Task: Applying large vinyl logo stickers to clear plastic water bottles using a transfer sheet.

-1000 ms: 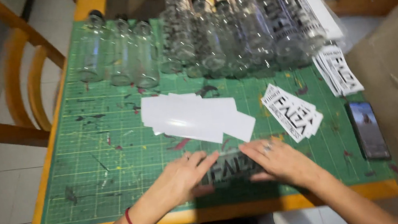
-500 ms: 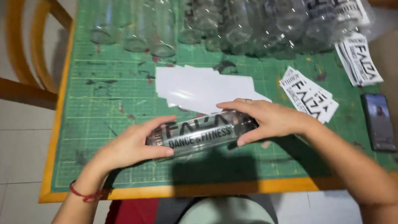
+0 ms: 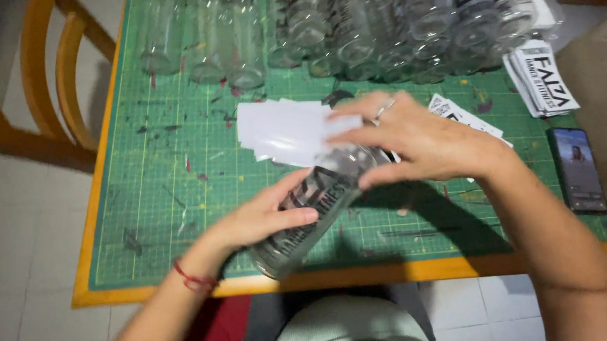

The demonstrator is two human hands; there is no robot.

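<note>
Over the green cutting mat (image 3: 169, 210), with rows of clear bottles (image 3: 347, 19) behind, the left hand (image 3: 263, 218) and right hand (image 3: 423, 140) clasped a labelled clear bottle (image 3: 316, 211) tilted above the near edge, seemingly smoothing its sticker, which next called for firm, even pressing.

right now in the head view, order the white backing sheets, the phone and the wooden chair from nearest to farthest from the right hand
1. white backing sheets, just left of the right hand, on the mat
2. phone, at the table's right edge
3. wooden chair, far left, off the table
</note>
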